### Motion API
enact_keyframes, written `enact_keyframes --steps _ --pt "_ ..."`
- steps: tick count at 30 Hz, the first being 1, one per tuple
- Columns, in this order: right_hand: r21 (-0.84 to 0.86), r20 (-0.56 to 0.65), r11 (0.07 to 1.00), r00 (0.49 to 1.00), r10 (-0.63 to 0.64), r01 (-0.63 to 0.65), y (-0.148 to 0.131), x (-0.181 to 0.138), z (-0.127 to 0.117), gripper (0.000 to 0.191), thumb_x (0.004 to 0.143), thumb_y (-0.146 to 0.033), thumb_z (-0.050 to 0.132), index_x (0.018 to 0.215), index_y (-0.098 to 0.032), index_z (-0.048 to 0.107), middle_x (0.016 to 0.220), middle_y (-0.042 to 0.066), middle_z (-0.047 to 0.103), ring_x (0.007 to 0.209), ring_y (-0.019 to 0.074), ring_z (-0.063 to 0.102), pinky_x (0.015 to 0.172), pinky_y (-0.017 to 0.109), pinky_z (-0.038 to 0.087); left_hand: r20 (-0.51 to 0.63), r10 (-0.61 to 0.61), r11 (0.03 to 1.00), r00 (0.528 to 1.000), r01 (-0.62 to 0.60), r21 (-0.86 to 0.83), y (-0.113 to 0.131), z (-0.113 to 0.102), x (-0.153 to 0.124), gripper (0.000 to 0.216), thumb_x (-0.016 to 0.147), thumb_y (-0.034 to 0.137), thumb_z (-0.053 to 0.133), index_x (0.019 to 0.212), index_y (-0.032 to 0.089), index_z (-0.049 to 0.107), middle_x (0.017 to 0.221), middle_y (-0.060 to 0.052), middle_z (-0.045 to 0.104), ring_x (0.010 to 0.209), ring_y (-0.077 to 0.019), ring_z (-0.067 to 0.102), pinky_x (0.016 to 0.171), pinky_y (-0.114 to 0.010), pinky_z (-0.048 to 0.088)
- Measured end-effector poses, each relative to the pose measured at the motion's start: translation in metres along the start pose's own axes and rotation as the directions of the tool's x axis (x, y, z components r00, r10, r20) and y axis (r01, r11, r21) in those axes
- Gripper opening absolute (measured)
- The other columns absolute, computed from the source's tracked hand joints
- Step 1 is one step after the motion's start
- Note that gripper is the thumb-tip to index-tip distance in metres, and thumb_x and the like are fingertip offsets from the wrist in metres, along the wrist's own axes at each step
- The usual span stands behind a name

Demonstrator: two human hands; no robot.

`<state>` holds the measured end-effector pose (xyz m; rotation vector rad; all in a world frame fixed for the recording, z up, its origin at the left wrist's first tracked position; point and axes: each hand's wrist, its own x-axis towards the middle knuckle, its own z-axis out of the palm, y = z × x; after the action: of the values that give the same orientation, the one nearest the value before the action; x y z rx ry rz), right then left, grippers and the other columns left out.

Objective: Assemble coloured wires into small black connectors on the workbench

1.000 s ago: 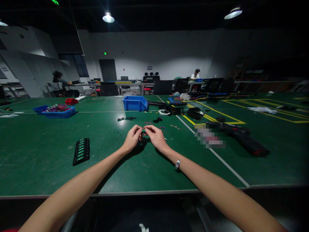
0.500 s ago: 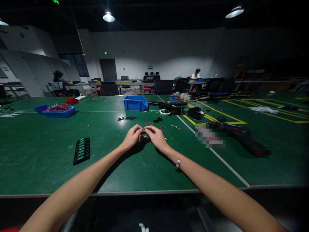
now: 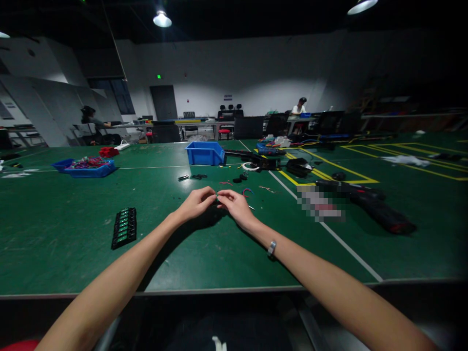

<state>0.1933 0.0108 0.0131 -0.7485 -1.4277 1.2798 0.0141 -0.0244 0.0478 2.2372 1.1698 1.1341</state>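
Observation:
My left hand [image 3: 198, 202] and my right hand [image 3: 234, 204] meet fingertip to fingertip just above the green table. Both are closed in a pinch. What sits between them is almost wholly covered by the fingers and too small to name. To the left lies a black tray [image 3: 124, 227] with a row of small green boards in it. Just beyond the hands are a red wire [image 3: 225, 183], a curved red-and-blue wire [image 3: 247, 191] and small black parts [image 3: 239, 179]. A thin pale pointed thing [image 3: 251, 207] shows beside my right hand.
A blue bin [image 3: 205, 155] stands behind the hands. At left is a blue tray [image 3: 91, 169] of coloured wires, near a red object [image 3: 108, 152]. A black tool with a handle [image 3: 380, 209] lies at right. Two people sit at far tables.
My left hand has turned slightly and its fingers now lie flatter. A small green piece that showed between the fingertips is now mostly covered. The view has shifted a little.

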Motion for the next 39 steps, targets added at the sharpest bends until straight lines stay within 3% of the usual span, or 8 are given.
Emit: enact_keyframes --steps 7,13,20,24,30,39 --pt "-0.07 0.047 0.994 0.995 0.09 -0.087 0.007 -0.002 -0.003 0.026 0.075 -0.026 0.07 0.099 -0.017 0.066 0.082 0.003 0.072 0.066 0.0153 0.067 0.068 0.03 0.057 0.168 0.045 0.991 0.985 -0.066 0.12 0.0 -0.005 0.001 0.027 0.089 0.042 0.06 0.089 0.017 0.07 0.079 -0.004 0.067 0.069 -0.0155 0.057 0.064 -0.024 0.041" --pt "-0.154 0.122 0.98 0.982 0.145 -0.125 0.009 -0.004 -0.004 0.018 0.077 -0.016 0.064 0.094 -0.016 0.066 0.079 0.004 0.072 0.063 0.015 0.067 0.063 0.027 0.055 0.262 -0.012 0.992 0.965 -0.022 0.128 -0.008 -0.002 -0.001 0.024 0.085 0.039 0.063 0.082 0.016 0.067 0.07 -0.001 0.063 0.061 -0.0128 0.053 0.057 -0.023 0.036" --pt "-0.399 0.209 0.915 0.978 0.024 0.063 0.003 -0.006 -0.007 0.026 0.078 -0.009 0.058 0.097 -0.018 0.072 0.089 0.006 0.076 0.076 0.0176 0.069 0.073 0.03 0.054 0.303 -0.054 0.996 0.952 0.031 0.081 -0.003 0.001 0.0 0.018 0.08 0.035 0.065 0.079 0.016 0.064 0.068 0.0 0.06 0.059 -0.0121 0.05 0.054 -0.022 0.034" --pt "-0.418 0.232 0.904 0.973 0.013 0.088 0.001 -0.009 -0.009 0.025 0.08 -0.01 0.059 0.097 -0.02 0.074 0.093 0.006 0.076 0.081 0.02 0.07 0.076 0.032 0.054 0.337 -0.057 0.995 0.94 0.026 0.097 -0.001 0.0 0.0 0.016 0.082 0.033 0.064 0.081 0.017 0.063 0.07 0.0 0.061 0.06 -0.0122 0.05 0.054 -0.023 0.033" --pt "-0.483 0.244 0.869 0.97 0.018 0.105 -0.001 -0.012 -0.011 0.024 0.079 -0.012 0.06 0.096 -0.021 0.075 0.086 0.006 0.076 0.074 0.0206 0.068 0.069 0.032 0.052 0.398 -0.073 0.993 0.914 0.03 0.113 0.0 -0.001 -0.002 0.013 0.082 0.03 0.064 0.084 0.017 0.064 0.072 0.0 0.064 0.06 -0.0126 0.052 0.055 -0.023 0.033" --pt "-0.613 0.109 0.76 0.976 -0.189 0.216 -0.016 0.003 -0.028 0.019 0.087 -0.023 0.058 0.098 -0.02 0.073 0.089 0.006 0.073 0.08 0.021 0.066 0.075 0.033 0.05 0.431 -0.084 0.994 0.898 0.046 0.1 0.0 -0.006 -0.003 0.011 0.075 0.026 0.069 0.082 0.018 0.069 0.069 -0.001 0.062 0.057 -0.013 0.05 0.051 -0.024 0.031"
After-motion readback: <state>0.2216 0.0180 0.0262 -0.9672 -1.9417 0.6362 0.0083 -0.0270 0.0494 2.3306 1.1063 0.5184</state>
